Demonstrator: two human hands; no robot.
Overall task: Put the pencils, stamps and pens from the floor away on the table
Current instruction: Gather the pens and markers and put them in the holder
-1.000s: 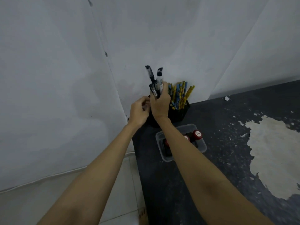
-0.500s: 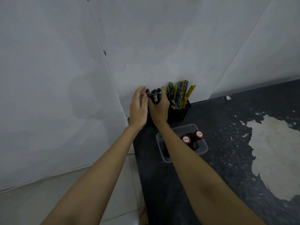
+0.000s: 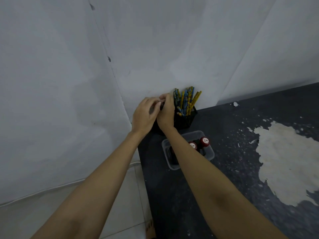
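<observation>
Both hands meet over the left side of a black mesh holder (image 3: 185,120) in the table's far left corner. My right hand (image 3: 166,112) is curled round a bunch of black pens (image 3: 162,106), of which only a dark sliver shows between the hands. My left hand (image 3: 144,113) is cupped against them from the left, fingers bent at the pen tops. Yellow and blue pencils (image 3: 185,100) stand in the holder's right side. Red-capped stamps (image 3: 203,141) sit in a clear plastic box (image 3: 168,159) just in front of the holder, partly behind my right forearm.
The dark table (image 3: 233,152) has a large pale worn patch (image 3: 290,163) at the right. White walls close in behind and to the left. Tiled floor (image 3: 120,204) lies below the table's left edge, with a bare foot (image 3: 150,229) by it.
The pens stood high above my right hand a second ago; they have sunk down into the holder until almost hidden. My left hand rose from the holder's side to the pen tops.
</observation>
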